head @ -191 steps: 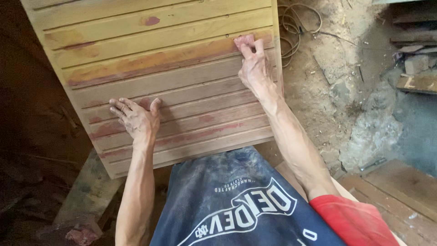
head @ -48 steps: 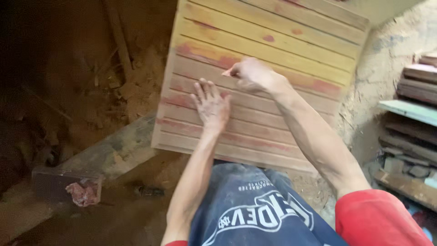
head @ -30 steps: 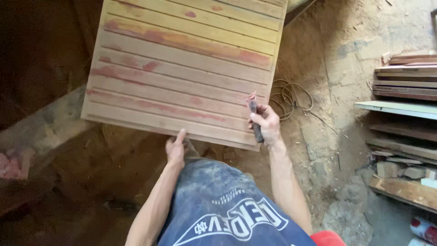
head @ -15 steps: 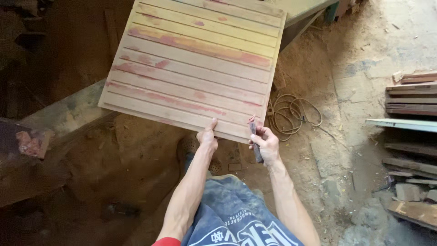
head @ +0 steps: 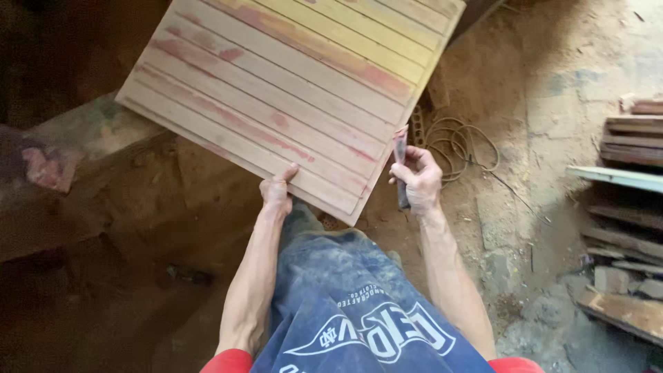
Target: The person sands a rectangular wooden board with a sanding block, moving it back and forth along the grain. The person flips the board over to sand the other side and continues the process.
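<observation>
Panel [head: 290,90] swung left, both hands gripping edge

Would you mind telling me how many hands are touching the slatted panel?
2. The left hand grips the slatted panel at its near edge; the right hand, holding a scraper, touches its right edge.

A rough woodworking shop: sawdust-covered dirt floor [head: 532,103], stacked planks [head: 625,145] at right, a slatted wooden panel [head: 290,83].
</observation>
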